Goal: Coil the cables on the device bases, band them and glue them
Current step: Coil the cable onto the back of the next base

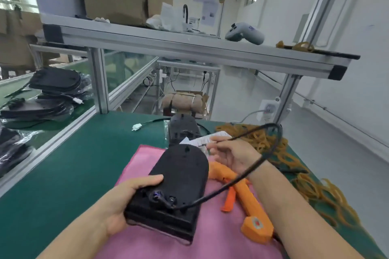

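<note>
A black device base point(179, 176) lies on a pink cloth point(147, 244). My left hand point(124, 202) grips its near left corner, thumb on top. A black cable point(271, 147) leaves the base's near end and loops up to the right, over my right wrist. My right hand point(233, 153) pinches the cable near its far end, above the base's rounded tip. An orange glue gun point(246, 197) lies on the cloth under my right forearm. A heap of tan rubber bands point(263, 141) sits to the right.
A second black base point(183, 128) with a white connector point(136, 126) lies farther back on the green bench point(73, 164). Stacks of black bases point(54, 82) fill the conveyor at left. An aluminium shelf point(189, 48) overhangs, carrying cardboard boxes and a grey controller point(244, 32).
</note>
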Available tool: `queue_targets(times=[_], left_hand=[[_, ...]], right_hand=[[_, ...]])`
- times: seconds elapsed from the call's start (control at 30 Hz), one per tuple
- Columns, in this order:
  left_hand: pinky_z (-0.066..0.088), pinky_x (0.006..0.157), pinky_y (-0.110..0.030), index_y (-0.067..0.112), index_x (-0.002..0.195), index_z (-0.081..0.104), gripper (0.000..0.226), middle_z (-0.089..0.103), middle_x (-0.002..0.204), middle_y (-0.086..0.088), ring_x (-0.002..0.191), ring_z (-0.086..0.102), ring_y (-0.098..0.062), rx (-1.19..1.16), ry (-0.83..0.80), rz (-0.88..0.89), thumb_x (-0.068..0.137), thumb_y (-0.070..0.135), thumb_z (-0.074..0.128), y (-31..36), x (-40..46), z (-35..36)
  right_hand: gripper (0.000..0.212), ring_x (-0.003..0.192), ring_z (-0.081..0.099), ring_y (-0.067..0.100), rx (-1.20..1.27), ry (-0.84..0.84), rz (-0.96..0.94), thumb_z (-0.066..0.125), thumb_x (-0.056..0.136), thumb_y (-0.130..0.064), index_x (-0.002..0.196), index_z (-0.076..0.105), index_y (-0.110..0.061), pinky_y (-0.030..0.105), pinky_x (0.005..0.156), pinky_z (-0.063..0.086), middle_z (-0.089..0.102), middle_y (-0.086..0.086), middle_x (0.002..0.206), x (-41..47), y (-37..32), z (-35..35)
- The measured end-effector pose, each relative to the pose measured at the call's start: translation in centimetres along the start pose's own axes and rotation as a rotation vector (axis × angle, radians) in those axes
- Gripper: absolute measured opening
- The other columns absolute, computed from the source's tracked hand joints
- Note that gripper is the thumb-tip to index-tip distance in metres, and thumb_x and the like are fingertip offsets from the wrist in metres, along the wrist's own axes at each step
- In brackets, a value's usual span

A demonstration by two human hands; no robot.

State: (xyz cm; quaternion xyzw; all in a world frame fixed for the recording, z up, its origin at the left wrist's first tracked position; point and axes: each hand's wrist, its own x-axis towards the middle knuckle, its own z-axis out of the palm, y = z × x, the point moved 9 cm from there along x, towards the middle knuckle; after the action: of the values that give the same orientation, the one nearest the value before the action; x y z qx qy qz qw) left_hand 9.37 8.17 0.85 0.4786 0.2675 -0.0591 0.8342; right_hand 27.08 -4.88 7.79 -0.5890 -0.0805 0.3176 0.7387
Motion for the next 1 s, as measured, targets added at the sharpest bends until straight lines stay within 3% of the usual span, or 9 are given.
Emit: queue_targets(times=[0.1, 0.17, 0.27, 0.4, 0.53, 0.6, 0.7, 0.8, 1.0], left_hand=[[0.058, 0.05, -0.035, 0.006, 0.081, 0.078, 0.029, 0.074, 0.088, -0.02, 0.056, 0.07, -0.028, 0.068, 0.06, -0.011, 0.055, 0.019, 0.078, -2.9, 0.1, 0.9], [0.053, 0.045, -0.027, 0.01, 0.096, 0.072, 0.025, 0.075, 0.089, -0.016, 0.06, 0.071, -0.025, 0.126, 0.091, 0.051, 0.072, 0.017, 0.074, -3.4, 0.4, 1.4], [0.056, 0.064, -0.029, 0.019, 0.115, 0.063, 0.025, 0.074, 0.106, -0.006, 0.081, 0.073, -0.021, 0.261, 0.169, 0.216, 0.09, 0.015, 0.064, -2.5, 0.4, 1.3], [0.031, 0.108, -0.032, 0.026, 0.132, 0.055, 0.042, 0.047, 0.138, 0.007, 0.129, 0.042, -0.017, 1.181, 0.472, 0.646, 0.091, 0.038, 0.059, 1.6, -2.8, 2.1], [0.039, 0.083, -0.011, 0.042, 0.115, 0.064, 0.043, 0.058, 0.102, 0.023, 0.093, 0.053, 0.003, 1.118, -0.265, 0.79, 0.079, 0.063, 0.057, 0.2, -5.5, 10.9], [0.037, 0.064, -0.014, 0.048, 0.116, 0.061, 0.036, 0.054, 0.084, 0.013, 0.068, 0.046, 0.0, 1.108, -0.411, 0.793, 0.082, 0.059, 0.059, -0.4, -5.3, 14.1], [0.033, 0.053, -0.012, 0.024, 0.094, 0.07, 0.009, 0.054, 0.062, 0.018, 0.054, 0.041, 0.002, 0.97, -0.462, 0.819, 0.092, 0.027, 0.062, 1.3, -4.7, 16.6], [0.037, 0.043, -0.015, 0.01, 0.075, 0.062, 0.021, 0.057, 0.057, 0.002, 0.043, 0.044, -0.005, 0.775, -0.305, 0.632, 0.095, 0.013, 0.057, 2.9, -1.5, 15.0], [0.039, 0.034, -0.014, 0.005, 0.082, 0.065, 0.016, 0.061, 0.066, -0.007, 0.037, 0.048, -0.005, 0.28, -0.124, 0.348, 0.095, 0.003, 0.054, 2.8, 2.2, 10.6]], right_hand=[[0.034, 0.061, 0.063, 0.023, 0.075, 0.076, -0.015, 0.031, 0.093, 0.016, 0.117, 0.047, 0.0, 0.024, 0.047, 0.056, 0.062, 0.019, 0.081, 1.0, -1.4, -2.0], [0.031, 0.069, 0.06, 0.024, 0.026, 0.08, -0.003, 0.035, 0.097, 0.008, 0.124, 0.045, -0.005, 0.026, 0.048, 0.057, 0.061, 0.017, 0.085, 1.5, -1.2, -2.5], [0.017, 0.067, 0.061, 0.02, -0.067, 0.104, 0.02, 0.04, 0.103, -0.01, 0.113, 0.053, -0.01, 0.024, 0.049, 0.056, 0.062, 0.013, 0.082, 1.9, -0.1, -3.0], [0.018, 0.067, 0.061, 0.018, -0.157, 0.175, -0.086, 0.042, 0.103, -0.015, 0.108, 0.058, -0.01, 0.025, 0.055, 0.057, 0.063, 0.01, 0.085, 2.4, -0.3, -3.3], [0.02, 0.07, 0.059, 0.014, -0.399, 0.16, -0.207, 0.038, 0.103, -0.014, 0.113, 0.055, -0.011, 0.023, 0.056, 0.054, 0.058, 0.006, 0.088, 2.9, -1.8, -0.7], [0.02, 0.071, 0.058, 0.015, -0.521, 0.136, -0.231, 0.037, 0.103, -0.012, 0.112, 0.055, -0.011, 0.023, 0.056, 0.054, 0.057, 0.006, 0.088, 3.0, -2.3, 0.7], [0.027, 0.072, 0.058, 0.017, -0.627, 0.112, -0.218, 0.038, 0.101, -0.008, 0.125, 0.049, -0.01, 0.031, 0.064, 0.057, 0.056, 0.008, 0.092, 2.8, -2.1, 2.2], [0.046, 0.063, 0.058, 0.018, -0.521, 0.11, -0.191, 0.04, 0.098, 0.001, 0.14, 0.032, -0.014, 0.035, 0.058, 0.053, 0.053, 0.01, 0.088, 1.9, -1.3, 2.4], [0.033, 0.053, 0.049, 0.008, -0.439, -0.012, -0.124, 0.041, 0.091, 0.001, 0.084, 0.068, -0.015, 0.015, 0.044, 0.04, 0.057, -0.005, 0.059, -5.4, 4.1, 0.3]])
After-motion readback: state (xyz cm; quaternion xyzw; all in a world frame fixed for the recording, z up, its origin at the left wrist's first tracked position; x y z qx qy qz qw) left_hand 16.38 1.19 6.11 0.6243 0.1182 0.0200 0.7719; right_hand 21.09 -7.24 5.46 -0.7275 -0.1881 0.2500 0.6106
